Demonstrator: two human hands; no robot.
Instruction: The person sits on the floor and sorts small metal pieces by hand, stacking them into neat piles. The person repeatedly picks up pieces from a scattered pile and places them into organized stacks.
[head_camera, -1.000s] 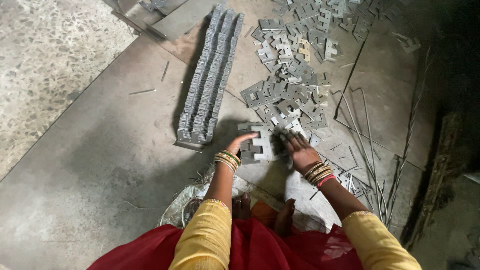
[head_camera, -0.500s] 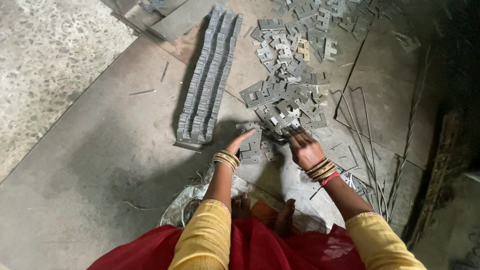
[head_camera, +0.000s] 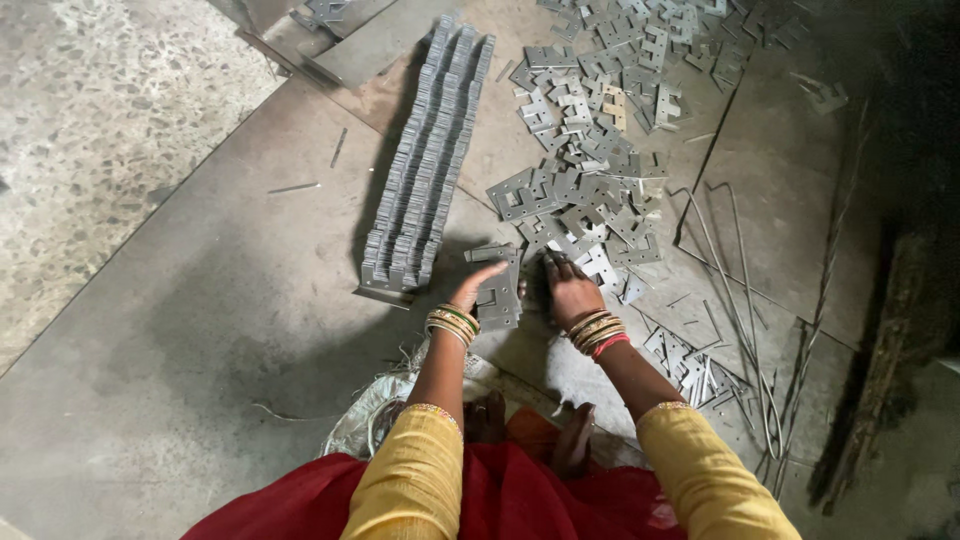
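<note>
**A:** From the head camera, where is the small stack of metal plates (head_camera: 497, 288) in relation to the hands?

**B:** It stands on the floor (head_camera: 200, 330) directly in front of the person, between the two hands. The left hand (head_camera: 470, 292) is against the stack's left face, fingers straight and close together, pressed flat on it rather than curled round it. The right hand (head_camera: 568, 292) is on the other side, just beside the stack, palm down, fingers spread a little over the near edge of the loose pile of plates (head_camera: 590, 190).

**A:** Is the right hand holding anything?

**B:** I cannot tell; the fingertips are dark and buried among the plates.

**A:** Which hand is nearer the stack?

**B:** The left, which touches it. The right is a small gap away.

**A:** And the stack's long axis?

**B:** It runs away from the person, roughly parallel to the long row of plates (head_camera: 430, 150) lying to the left and farther off. That row's near end sits just left of the left hand, close to the stack but apart from it.

**A:** Anything else nearby?

**B:** Thin metal rods (head_camera: 740, 300) lie to the right, well clear of both hands.
</note>
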